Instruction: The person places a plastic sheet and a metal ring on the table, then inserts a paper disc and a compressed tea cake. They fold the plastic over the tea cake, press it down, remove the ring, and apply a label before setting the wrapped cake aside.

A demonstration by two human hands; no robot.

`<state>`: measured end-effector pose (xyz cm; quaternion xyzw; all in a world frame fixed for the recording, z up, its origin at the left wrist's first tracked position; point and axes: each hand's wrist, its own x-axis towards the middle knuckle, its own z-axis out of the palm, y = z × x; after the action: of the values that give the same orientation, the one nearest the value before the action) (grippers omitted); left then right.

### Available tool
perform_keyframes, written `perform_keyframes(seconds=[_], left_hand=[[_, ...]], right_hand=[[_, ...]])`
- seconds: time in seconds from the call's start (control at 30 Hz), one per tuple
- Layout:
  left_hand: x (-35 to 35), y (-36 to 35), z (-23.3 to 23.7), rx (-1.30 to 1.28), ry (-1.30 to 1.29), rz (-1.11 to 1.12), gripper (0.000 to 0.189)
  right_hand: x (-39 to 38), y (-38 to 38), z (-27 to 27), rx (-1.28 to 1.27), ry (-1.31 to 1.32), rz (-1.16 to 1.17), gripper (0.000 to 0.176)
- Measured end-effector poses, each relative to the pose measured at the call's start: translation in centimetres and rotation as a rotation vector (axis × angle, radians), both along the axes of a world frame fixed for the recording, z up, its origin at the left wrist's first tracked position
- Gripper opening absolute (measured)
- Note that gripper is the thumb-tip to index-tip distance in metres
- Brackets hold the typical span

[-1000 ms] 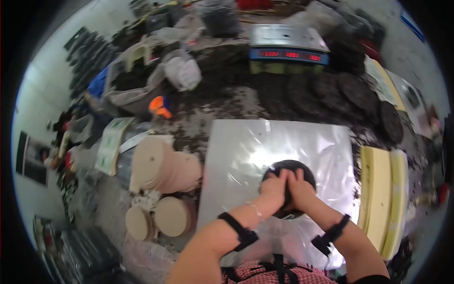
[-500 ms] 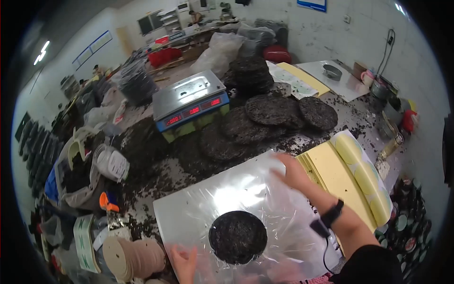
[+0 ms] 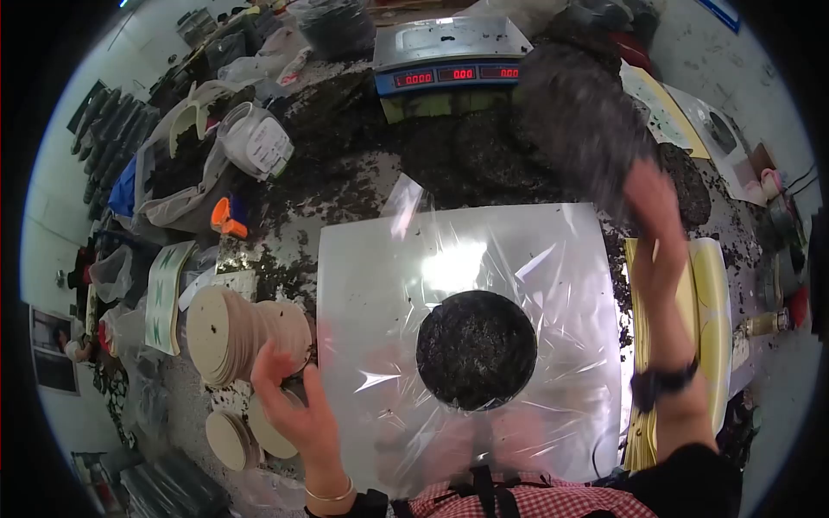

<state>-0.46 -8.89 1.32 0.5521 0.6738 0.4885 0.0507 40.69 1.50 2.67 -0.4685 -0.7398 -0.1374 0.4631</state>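
My right hand (image 3: 658,220) is raised at the right with its fingers at the edge of a dark round pressed tea cake (image 3: 583,125), which is blurred and tilted beside the scale. My left hand (image 3: 294,406) is at the left with thumb and fingers apart, holding nothing. Its fingertips overlap the stack of round beige discs (image 3: 281,330). Between my hands, another dark tea cake (image 3: 477,350) lies flat on a shiny clear plastic sheet (image 3: 371,285) over a pale board.
A digital scale (image 3: 453,43) with red digits stands at the back. Dark loose leaves (image 3: 319,129) cover the table around it. Yellow sheets (image 3: 704,345) lie at the right. At the left are an orange scoop-like piece (image 3: 229,217), a clear jar (image 3: 256,142) and smaller beige discs (image 3: 229,440).
The view has turned down and right. My right hand has moved from the sheet's far corner to a tea cake by the scale. My left hand has left the sheet's edge for the beige discs.
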Motion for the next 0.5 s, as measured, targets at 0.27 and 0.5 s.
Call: perform_keyframes(seconds=[0.27, 0.5], left_hand=[[3.1, -1.8, 1.3, -0.098, 0.003, -0.619, 0.047], [10.5, 3.8, -8.6, -0.198, 0.866, -0.930, 0.074]], right_hand=[[-10.7, -17.8, -8.8, -0.569, -0.340, 0.171, 0.054], [-10.9, -16.4, -8.8, -0.733, -0.392, 0.303, 0.049]])
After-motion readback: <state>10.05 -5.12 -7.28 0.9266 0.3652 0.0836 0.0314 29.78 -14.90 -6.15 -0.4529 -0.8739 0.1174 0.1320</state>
